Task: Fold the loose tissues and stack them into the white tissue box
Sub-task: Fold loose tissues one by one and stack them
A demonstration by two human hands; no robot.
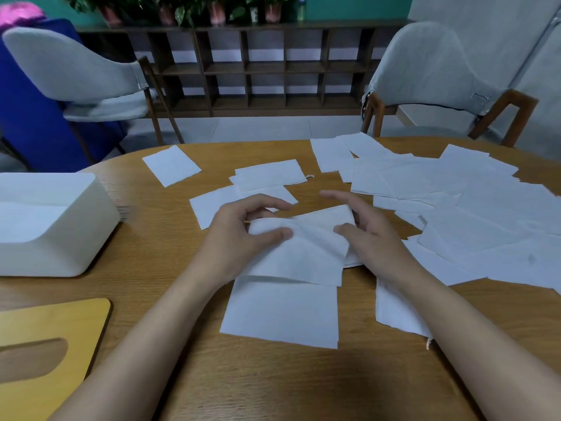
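A white tissue (306,247) is lifted a little above the wooden table (273,384) at its middle, partly bent over. My left hand (239,235) pinches its left edge between thumb and fingers. My right hand (373,235) pinches its right edge. Under it lies a flat tissue (282,314). The white tissue box (45,223) stands open at the left, with white tissue inside. A large heap of loose tissues (470,214) covers the right side of the table.
The box's wooden lid (45,354) with its slot lies at the front left. Several single tissues (171,165) lie past my hands. Two grey chairs (431,68) stand beyond the far edge, a shelf unit behind them.
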